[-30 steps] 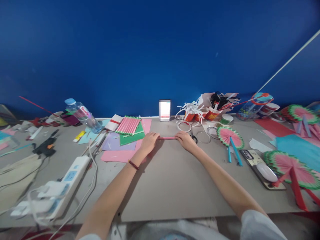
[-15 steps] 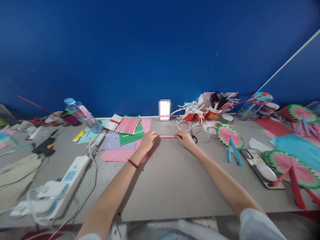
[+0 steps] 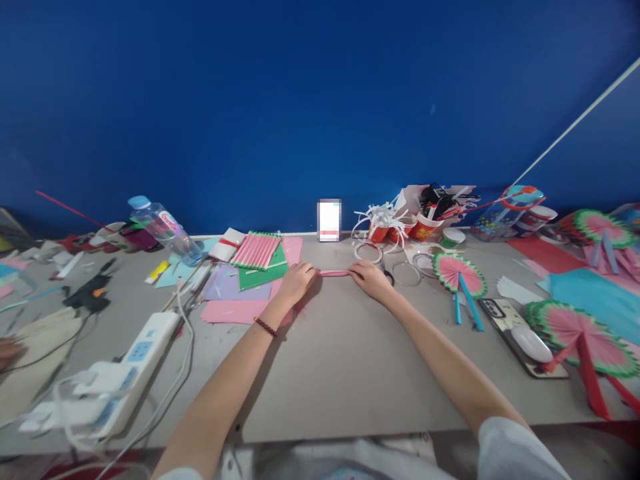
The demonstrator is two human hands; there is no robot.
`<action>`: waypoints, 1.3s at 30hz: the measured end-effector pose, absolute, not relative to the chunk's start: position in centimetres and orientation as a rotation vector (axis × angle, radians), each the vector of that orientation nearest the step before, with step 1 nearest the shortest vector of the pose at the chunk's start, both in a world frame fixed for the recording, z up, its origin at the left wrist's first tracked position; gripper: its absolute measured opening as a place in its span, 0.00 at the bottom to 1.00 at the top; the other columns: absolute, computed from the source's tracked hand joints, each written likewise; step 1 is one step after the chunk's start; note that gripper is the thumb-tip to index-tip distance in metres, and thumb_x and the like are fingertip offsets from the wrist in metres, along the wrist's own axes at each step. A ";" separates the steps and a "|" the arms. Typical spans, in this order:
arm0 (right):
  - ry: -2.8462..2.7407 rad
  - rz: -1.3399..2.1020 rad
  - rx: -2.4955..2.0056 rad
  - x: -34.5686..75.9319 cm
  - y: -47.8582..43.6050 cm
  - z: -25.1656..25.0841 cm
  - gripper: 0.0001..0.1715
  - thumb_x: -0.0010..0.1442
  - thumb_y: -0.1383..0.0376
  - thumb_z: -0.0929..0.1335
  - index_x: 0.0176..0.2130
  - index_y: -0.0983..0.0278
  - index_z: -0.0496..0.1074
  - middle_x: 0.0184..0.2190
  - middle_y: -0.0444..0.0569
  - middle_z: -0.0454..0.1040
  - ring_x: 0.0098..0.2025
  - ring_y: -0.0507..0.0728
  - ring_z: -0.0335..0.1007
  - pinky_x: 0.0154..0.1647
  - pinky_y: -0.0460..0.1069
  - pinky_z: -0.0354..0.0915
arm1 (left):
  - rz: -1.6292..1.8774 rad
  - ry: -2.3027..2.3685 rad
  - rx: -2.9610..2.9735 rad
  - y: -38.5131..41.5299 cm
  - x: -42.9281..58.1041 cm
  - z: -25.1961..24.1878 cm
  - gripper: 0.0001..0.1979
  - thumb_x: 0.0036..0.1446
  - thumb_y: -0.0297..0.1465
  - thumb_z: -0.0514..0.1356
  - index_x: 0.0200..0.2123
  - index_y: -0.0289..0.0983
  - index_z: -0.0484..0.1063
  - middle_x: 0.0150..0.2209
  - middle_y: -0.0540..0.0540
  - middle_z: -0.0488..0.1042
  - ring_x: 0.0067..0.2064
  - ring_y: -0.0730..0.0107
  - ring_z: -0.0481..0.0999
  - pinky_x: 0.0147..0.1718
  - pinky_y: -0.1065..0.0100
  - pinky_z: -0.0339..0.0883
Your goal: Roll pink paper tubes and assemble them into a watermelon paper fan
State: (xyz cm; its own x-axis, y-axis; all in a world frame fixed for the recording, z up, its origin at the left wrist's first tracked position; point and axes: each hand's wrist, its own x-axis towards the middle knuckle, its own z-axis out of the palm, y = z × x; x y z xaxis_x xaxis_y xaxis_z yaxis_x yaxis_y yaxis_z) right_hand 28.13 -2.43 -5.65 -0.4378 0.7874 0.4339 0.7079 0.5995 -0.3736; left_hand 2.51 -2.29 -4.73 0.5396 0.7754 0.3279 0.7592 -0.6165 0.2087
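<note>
Between my two hands a narrow pink paper strip (image 3: 334,273) stretches level, just above or on the grey table. My left hand (image 3: 299,281) is closed on its left end, with the fingertips pinched together. At the other end my right hand (image 3: 369,277) pinches the strip the same way. Left of my left hand lies a pleated pink paper (image 3: 257,251) with green edges, on a green sheet (image 3: 263,272). Rolls of clear tape (image 3: 407,273) lie just right of my right hand. Both ends of the strip are hidden under my fingers.
Finished pink-and-green paper fans (image 3: 460,273) and a phone (image 3: 505,327) with a white mouse (image 3: 531,343) on it lie to the right. At left are a power strip (image 3: 150,347), a glue gun (image 3: 93,287) and a leaning bottle (image 3: 167,227). Another person's hand (image 3: 9,352) shows at the left edge.
The strip between my hands looks slightly tilted or curled now, where it was flat. My hands have barely moved. Another person's hand has come in at the left edge.
</note>
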 end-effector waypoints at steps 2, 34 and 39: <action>-2.204 0.215 -1.194 28.2 -2.5 -5.5 0.13 0.62 0.66 0.61 0.38 0.64 0.74 0.36 0.53 0.75 0.41 0.58 0.69 0.45 0.52 0.64 | 0.749 1.301 2.561 -2.4 2.6 -4.4 0.12 0.62 0.30 0.51 0.44 0.38 0.72 0.39 0.44 0.72 0.41 0.66 0.71 0.41 0.65 0.63; -1.991 0.957 -1.096 24.7 -6.0 -1.5 0.13 0.57 0.59 0.66 0.38 0.63 0.75 0.35 0.49 0.78 0.35 0.55 0.72 0.39 0.50 0.67 | 1.471 1.001 1.184 -3.9 5.1 0.9 0.09 0.43 0.34 0.67 0.29 0.36 0.75 0.29 0.48 0.75 0.28 0.75 0.71 0.32 0.69 0.69; -1.667 0.946 -1.013 24.2 -6.3 0.3 0.15 0.54 0.57 0.68 0.39 0.63 0.74 0.37 0.52 0.77 0.39 0.56 0.73 0.42 0.53 0.68 | 1.301 0.979 1.393 -5.1 5.8 1.8 0.09 0.44 0.36 0.67 0.27 0.36 0.77 0.29 0.46 0.78 0.29 0.72 0.72 0.29 0.69 0.68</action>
